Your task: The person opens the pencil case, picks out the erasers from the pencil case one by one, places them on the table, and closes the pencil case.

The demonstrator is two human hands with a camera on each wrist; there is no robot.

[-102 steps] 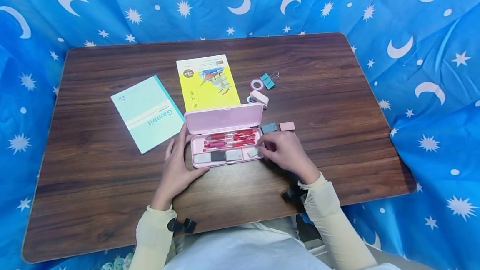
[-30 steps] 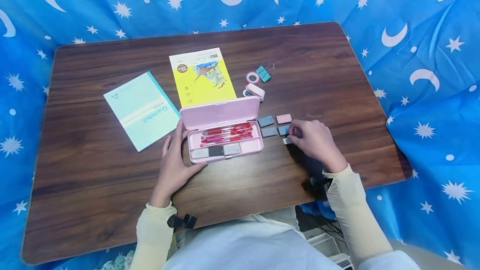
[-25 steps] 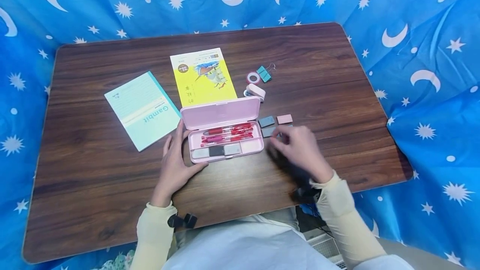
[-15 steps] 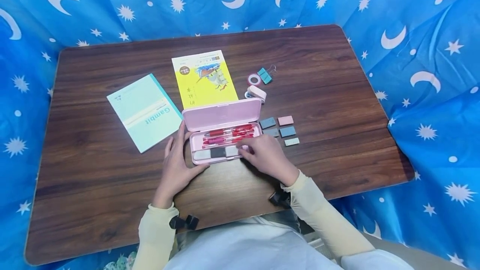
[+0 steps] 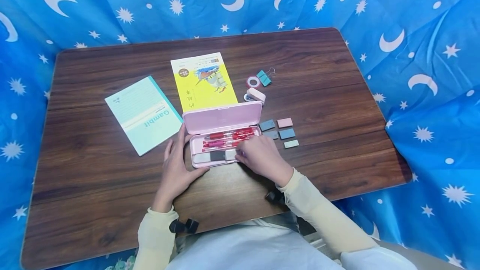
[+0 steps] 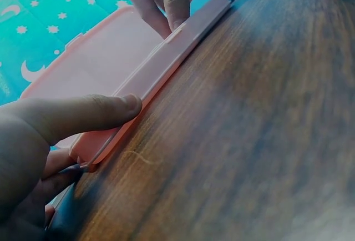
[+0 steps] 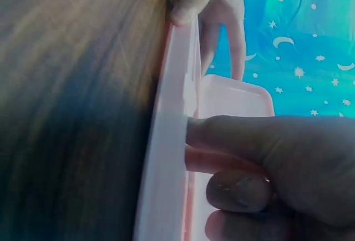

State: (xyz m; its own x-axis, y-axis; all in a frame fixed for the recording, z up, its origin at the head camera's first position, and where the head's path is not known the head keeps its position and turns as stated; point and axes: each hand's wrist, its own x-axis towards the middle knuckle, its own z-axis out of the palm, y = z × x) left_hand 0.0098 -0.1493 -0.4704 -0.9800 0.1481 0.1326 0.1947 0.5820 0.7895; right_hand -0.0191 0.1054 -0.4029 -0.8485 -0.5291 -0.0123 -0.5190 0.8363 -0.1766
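Note:
A pink pencil case (image 5: 222, 119) lies with its lid raised, with several red pens (image 5: 224, 138) in its rear section. Along the front section sit a light eraser (image 5: 202, 157), a dark eraser (image 5: 217, 156) and a white eraser (image 5: 229, 155). My left hand (image 5: 177, 176) holds the case's left end, thumb (image 6: 113, 110) on the front wall and fingers round the back. My right hand (image 5: 264, 157) reaches into the case, thumb and curled forefinger pinching at the white eraser's right end. In the right wrist view the front wall hides those fingertips.
Right of the case lie a pink eraser (image 5: 284, 123), a pale green eraser (image 5: 291, 144) and several blue-grey erasers (image 5: 287, 133). Behind are a yellow book (image 5: 206, 84), a pink stapler-like item (image 5: 256, 95), a tape roll (image 5: 253, 81) and a teal binder clip (image 5: 264, 78). A notebook (image 5: 144, 116) lies left.
My right hand has set the pale green eraser from the case's right compartment onto the table, then moved left to the white eraser. The left hand has stayed on the case.

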